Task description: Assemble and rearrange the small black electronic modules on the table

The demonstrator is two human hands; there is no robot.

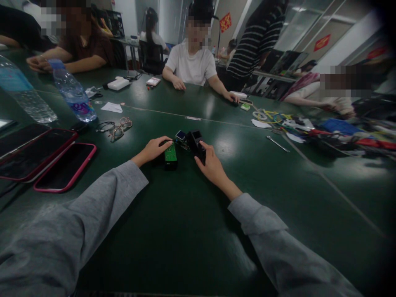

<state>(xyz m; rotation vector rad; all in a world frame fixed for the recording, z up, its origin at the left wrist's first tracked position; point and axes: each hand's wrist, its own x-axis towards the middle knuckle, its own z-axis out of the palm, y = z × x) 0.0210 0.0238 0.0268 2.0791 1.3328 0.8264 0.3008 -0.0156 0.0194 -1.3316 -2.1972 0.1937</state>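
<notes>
- Grey sleeves (93, 218) fill the near edge at 6 o'clock, and from them I see both hands meeting mid-table on the dark green table (192, 247).
- My left hand (153, 149) lies curled over the rear end of a green circuit board (170, 153) in its black base, fingers closed loosely on it.
- My right hand (212, 165) is wrapped around a small black housing (196, 142), thumb on top; how firm the hold is I cannot tell.
- Thin wires and a little blue module (180, 135) link the two parts at 12 o'clock of the board; pulling the hands apart could strain or tear them.
- Glasses (117, 128) at 10 o'clock and phones (64, 167) at 9 o'clock lie near enough that a swept left elbow might knock them.
- Water bottles (72, 93) stand beyond; tipped, I judge they would threaten the bare electronics.
</notes>
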